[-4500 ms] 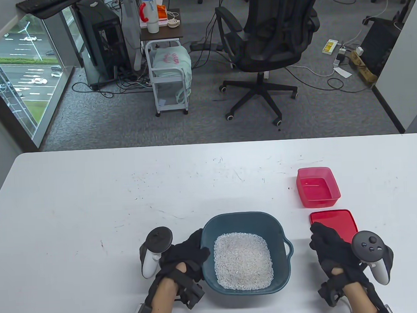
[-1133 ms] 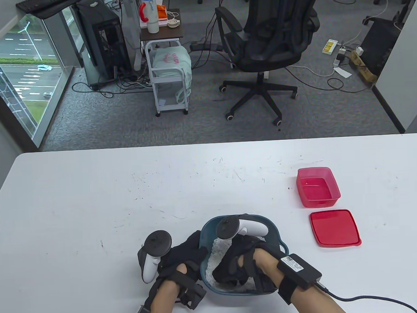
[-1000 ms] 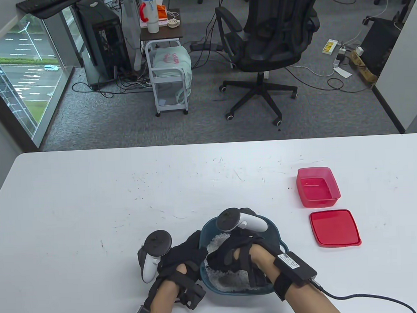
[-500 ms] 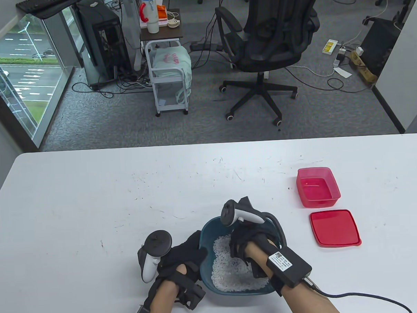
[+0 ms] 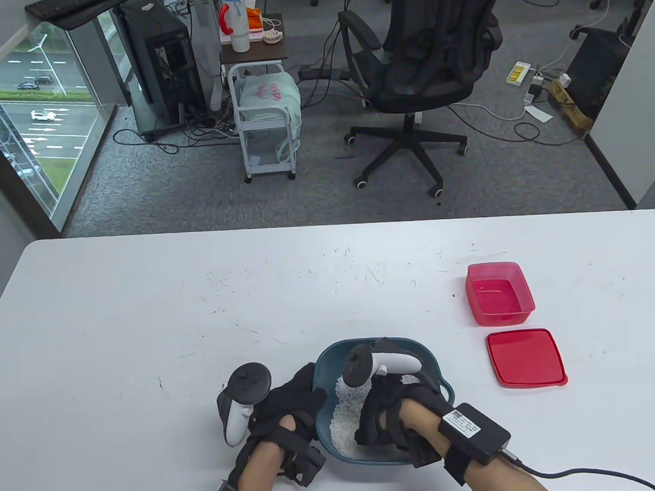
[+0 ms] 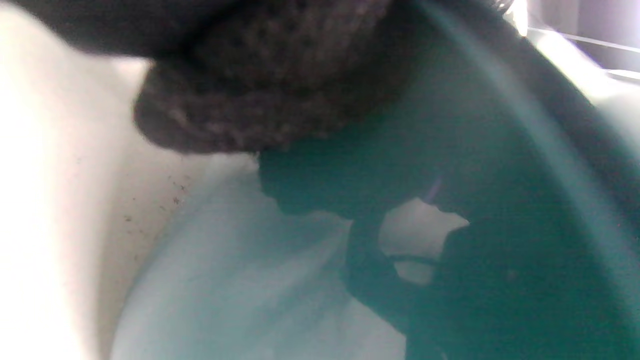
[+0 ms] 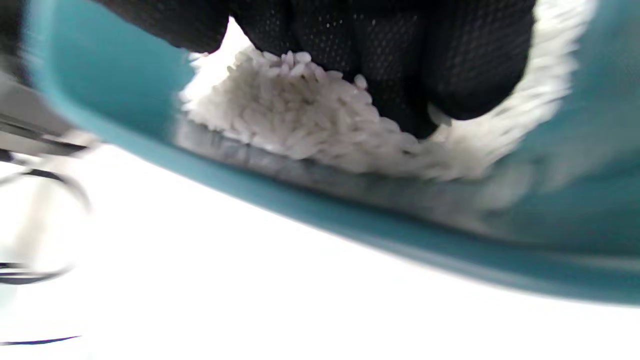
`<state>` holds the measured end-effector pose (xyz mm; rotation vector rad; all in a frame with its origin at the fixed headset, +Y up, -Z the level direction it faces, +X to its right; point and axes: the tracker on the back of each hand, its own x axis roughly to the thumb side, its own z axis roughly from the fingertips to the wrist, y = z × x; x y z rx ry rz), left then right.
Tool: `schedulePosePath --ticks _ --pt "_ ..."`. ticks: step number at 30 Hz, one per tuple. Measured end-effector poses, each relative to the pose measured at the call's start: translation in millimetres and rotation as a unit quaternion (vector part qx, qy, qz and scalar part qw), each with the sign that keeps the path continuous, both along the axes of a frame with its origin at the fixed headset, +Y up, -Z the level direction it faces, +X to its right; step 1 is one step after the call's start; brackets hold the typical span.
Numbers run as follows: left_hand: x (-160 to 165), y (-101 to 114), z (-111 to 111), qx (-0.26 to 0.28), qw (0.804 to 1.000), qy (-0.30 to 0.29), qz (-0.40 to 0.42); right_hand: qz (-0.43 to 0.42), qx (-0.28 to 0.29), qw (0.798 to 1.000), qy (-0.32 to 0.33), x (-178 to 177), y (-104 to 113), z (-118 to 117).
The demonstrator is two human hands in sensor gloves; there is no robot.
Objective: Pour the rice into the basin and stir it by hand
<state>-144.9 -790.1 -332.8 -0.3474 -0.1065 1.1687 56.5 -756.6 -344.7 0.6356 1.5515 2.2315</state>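
A teal basin [image 5: 441, 382] stands near the table's front edge with white rice [image 5: 344, 415] in it. My left hand [image 5: 291, 401] holds the basin's left rim; in the left wrist view a gloved finger [image 6: 260, 115] lies against the basin's outer wall [image 6: 500, 150]. My right hand [image 5: 376, 422] is inside the basin, fingers pointing down into the rice. Up close, in the right wrist view, these fingers [image 7: 390, 65] are dug into the rice [image 7: 300, 115] just behind the basin's near wall [image 7: 350, 220]. Part of the rice is hidden under the hand.
An empty red container [image 5: 499, 293] and its red lid [image 5: 525, 357] lie on the table right of the basin. A cable runs from my right wrist to the bottom right corner. Beyond the table's far edge stand an office chair and a small trolley.
My right hand came from the table by the lid into the basin and keeps sweeping through the rice, now back toward the near left. The left hand has stayed on the rim.
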Motion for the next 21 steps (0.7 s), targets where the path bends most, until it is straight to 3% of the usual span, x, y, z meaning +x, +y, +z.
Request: schedulePosePath --ticks 3,11,14,16,21 --pt "0.0 -0.2 0.1 0.000 1.000 -0.004 0.004 -0.062 -0.043 0.997 -0.028 -4.1 -4.4 -6.5" --pt "0.1 0.1 -0.4 0.005 1.000 -0.013 0.004 -0.057 0.062 0.988 -0.130 -4.0 6.2 -44.1" --pt "-0.1 0.0 -1.0 0.008 1.000 -0.017 0.001 -0.010 0.125 0.980 -0.153 1.0 13.0 -49.5" --pt "-0.2 0.0 -0.9 0.007 1.000 -0.018 0.002 0.068 0.175 0.972 -0.139 3.8 16.6 -49.4" --pt "-0.2 0.0 -0.4 0.006 1.000 -0.014 0.003 0.235 0.216 0.944 -0.080 11.9 15.5 -42.7"
